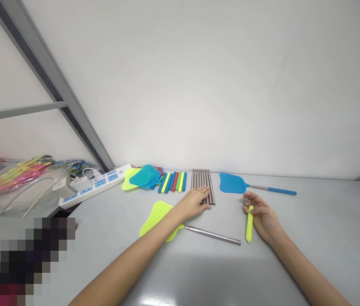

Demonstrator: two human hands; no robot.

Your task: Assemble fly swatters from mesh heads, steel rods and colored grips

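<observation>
My left hand point(195, 202) rests flat on the near ends of a row of several metal rods point(202, 182), fingers spread. My right hand point(260, 214) pinches a yellow-green plastic handle point(249, 225) that stands nearly upright on the table. Under my left forearm lies a yellow-green fly swatter head point(157, 216) with a metal rod point(213, 235) fitted to it and no grip on the rod's free end. An assembled blue fly swatter point(232, 182) lies just beyond my right hand.
At the back of the grey table point(326, 238) lie stacked swatter heads point(144, 176), several coloured handles point(173, 182) and a white power strip point(93, 185). Bags of coloured parts point(14, 174) sit at far left. A white wall stands behind.
</observation>
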